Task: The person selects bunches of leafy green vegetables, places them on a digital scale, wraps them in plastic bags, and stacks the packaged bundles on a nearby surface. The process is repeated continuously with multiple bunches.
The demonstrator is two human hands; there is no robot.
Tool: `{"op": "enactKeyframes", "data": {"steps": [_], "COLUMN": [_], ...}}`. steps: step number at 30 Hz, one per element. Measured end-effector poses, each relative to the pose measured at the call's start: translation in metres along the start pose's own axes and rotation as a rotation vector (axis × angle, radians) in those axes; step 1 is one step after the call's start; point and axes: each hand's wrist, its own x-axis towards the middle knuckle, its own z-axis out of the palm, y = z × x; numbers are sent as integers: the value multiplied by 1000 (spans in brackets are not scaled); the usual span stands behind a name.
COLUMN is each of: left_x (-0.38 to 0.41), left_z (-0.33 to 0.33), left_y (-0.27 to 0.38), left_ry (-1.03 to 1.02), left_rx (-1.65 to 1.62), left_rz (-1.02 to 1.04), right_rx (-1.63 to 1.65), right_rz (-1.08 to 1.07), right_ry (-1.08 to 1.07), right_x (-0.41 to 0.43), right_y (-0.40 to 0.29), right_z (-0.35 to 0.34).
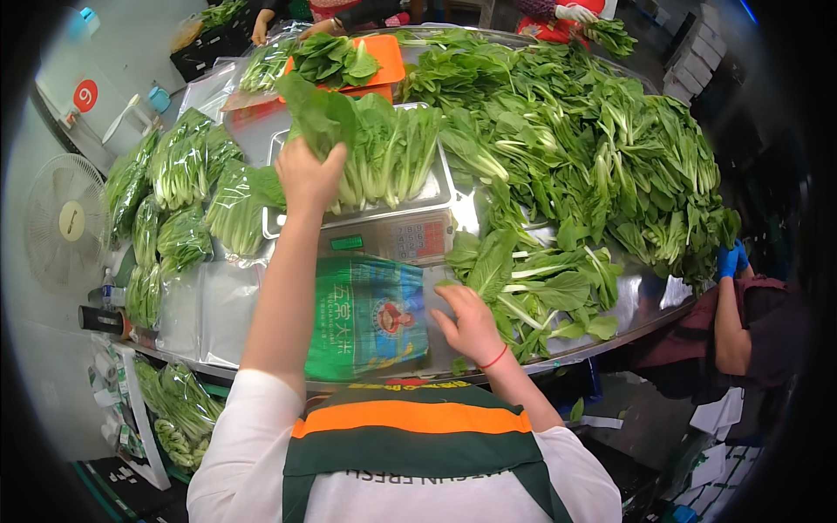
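Note:
My left hand point(310, 175) grips a leafy green point(317, 118) by its lower end, its broad leaf rising over the left side of a metal tray point(444, 171). More leafy greens point(392, 150) lie side by side in the tray, stalks towards me. Under the tray sits a digital scale point(373, 242) with a lit green display and a keypad. My right hand point(472, 325) is low over the metal table, fingers apart and holding nothing. It is between a green and blue printed bag point(369, 317) and loose greens point(556, 287).
A large heap of greens point(562, 131) covers the table's right side. Bagged greens point(189, 163) and clear plastic bags point(225, 307) lie left, near a fan point(68, 219). Orange trays point(386, 59) stand at the back. Co-workers' hands point(729, 261) are right and across the table.

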Motion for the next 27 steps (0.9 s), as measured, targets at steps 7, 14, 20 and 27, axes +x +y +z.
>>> {"op": "enactKeyframes", "data": {"steps": [7, 14, 20, 27], "left_x": [-2, -188, -250, -258], "left_z": [44, 27, 44, 55], "left_y": [-44, -79, -87, -73], "left_ry": [281, -416, -691, -693], "left_rx": [155, 59, 210, 121], "left_rz": [106, 659, 556, 522], "right_rx": [-698, -743, -349, 4], "right_rz": [194, 319, 120, -216], "right_ry": [-209, -146, 85, 79], "right_x": [-37, -73, -29, 62], "right_y": [31, 75, 31, -31], "right_z": [9, -45, -41, 0]}}
